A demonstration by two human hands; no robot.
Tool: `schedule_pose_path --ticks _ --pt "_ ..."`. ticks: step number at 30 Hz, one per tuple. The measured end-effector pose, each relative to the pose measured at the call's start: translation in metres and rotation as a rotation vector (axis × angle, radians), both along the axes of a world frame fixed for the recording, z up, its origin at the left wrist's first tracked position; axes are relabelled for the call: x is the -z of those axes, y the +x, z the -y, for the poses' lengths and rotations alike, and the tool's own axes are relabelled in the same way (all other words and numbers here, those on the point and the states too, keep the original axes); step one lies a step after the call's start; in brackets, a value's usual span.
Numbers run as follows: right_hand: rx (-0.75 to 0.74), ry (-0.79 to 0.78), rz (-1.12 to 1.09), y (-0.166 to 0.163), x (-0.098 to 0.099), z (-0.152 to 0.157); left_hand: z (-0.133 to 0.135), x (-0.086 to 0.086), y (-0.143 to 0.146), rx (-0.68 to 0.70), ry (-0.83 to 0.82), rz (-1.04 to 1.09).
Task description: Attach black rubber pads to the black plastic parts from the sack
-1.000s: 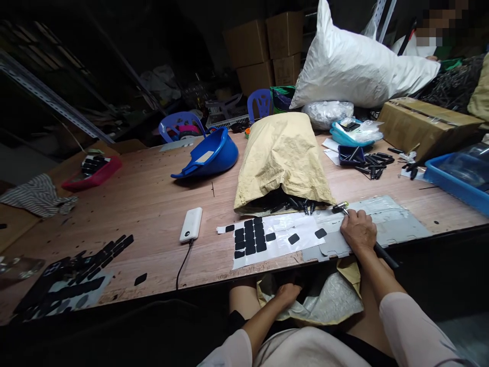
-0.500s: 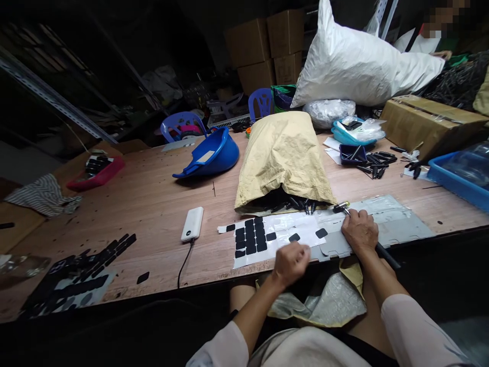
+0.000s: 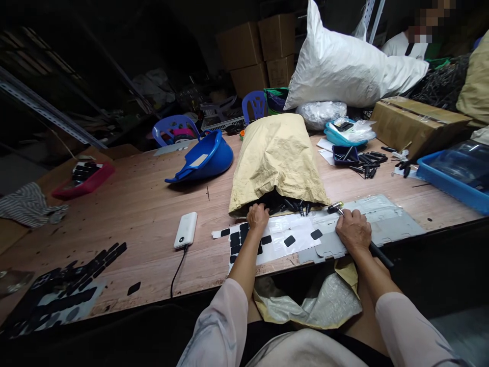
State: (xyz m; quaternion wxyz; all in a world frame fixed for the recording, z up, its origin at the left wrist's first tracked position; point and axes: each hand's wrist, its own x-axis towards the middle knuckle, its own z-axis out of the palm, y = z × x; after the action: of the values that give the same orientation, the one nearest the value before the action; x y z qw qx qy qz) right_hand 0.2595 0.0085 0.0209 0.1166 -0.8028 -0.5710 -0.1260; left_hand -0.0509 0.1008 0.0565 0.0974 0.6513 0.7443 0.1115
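My left hand (image 3: 257,216) reaches to the open mouth of a tan woven sack (image 3: 277,155) lying on the wooden table (image 3: 145,204), its fingertips among the black parts (image 3: 290,206) spilling out. Whether it grips one is hidden. My right hand (image 3: 353,230) is closed round a black-handled tool (image 3: 376,250) whose tip rests on a grey sheet (image 3: 382,224). Between the hands lies a white backing sheet (image 3: 290,235) with several black pads (image 3: 239,238) stuck on it.
A white power bank (image 3: 185,230) with a cable lies left of the sheet. A blue helmet-like bowl (image 3: 202,160), a red tray (image 3: 82,178), more black pads (image 3: 64,285), a blue crate (image 3: 454,176), a cardboard box (image 3: 416,122) and a white sack (image 3: 344,66) surround the area. Another person (image 3: 408,43) sits far right.
My left hand rose from my lap below the table edge, crossed the pad sheet and reached the sack's mouth. My right hand kept its grip on the tool in place.
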Motion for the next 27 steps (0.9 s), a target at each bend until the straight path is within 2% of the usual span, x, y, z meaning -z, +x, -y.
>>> schedule_pose_path --ticks 4,9,12,15,17,21,27 --pt "0.0 0.003 0.007 0.001 0.001 0.0 0.008 -0.004 -0.01 -0.018 -0.026 -0.012" --pt "0.002 -0.005 -0.003 -0.001 -0.002 0.0 0.043 0.005 -0.021 -0.082 0.151 0.085" --pt "-0.001 -0.004 -0.005 -0.001 -0.002 0.0 0.07 0.016 -0.01 0.074 0.232 0.196" --pt "-0.009 0.006 0.0 0.0 -0.002 0.0 0.089 0.025 0.015 0.331 0.183 0.266" --pt "-0.009 0.006 0.002 0.0 -0.001 0.0 0.093 0.029 0.03 0.426 0.13 0.277" --pt "-0.005 0.003 0.011 0.0 -0.001 0.0 0.09 0.036 0.045 0.478 0.113 0.307" --pt "0.001 0.005 0.004 -0.001 -0.003 0.001 0.084 0.045 0.048 0.475 0.142 0.37"
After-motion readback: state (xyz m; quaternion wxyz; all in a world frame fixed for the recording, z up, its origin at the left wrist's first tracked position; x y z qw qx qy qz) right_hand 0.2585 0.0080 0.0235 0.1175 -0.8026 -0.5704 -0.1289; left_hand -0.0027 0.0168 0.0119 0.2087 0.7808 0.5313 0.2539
